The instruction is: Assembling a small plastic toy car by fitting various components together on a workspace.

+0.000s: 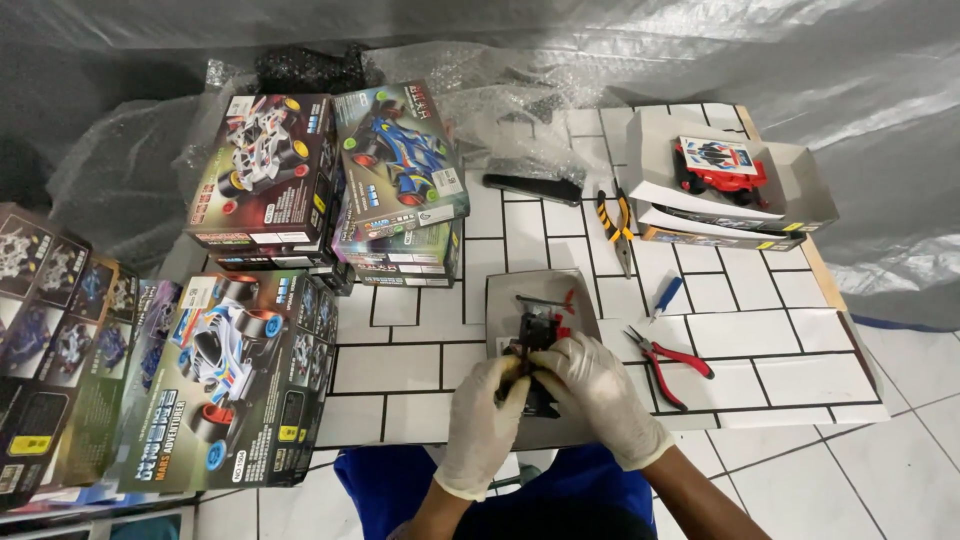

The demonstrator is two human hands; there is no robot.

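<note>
At the far left, dark flat cartons of toy cars (50, 340) lean off the edge of the white surface with a black brick-line pattern (400, 365), and beside them lies a large box picturing a white and blue racing car (225, 385). Behind it stand two stacks of similar boxes, one topped by a white-car picture (262, 165), the other by a blue-car picture (400, 160). Bare room lies between these stacks and the grey square card (520, 300) at the middle. Over that card the gloved left hand (485, 420) and gloved right hand (600, 390) both grip a small black toy-car chassis (537, 340). Just right lie red-handled pliers (668, 362) and a blue screwdriver (667, 295); an open carton with a red part (725, 170) sits at the far right corner.
</note>
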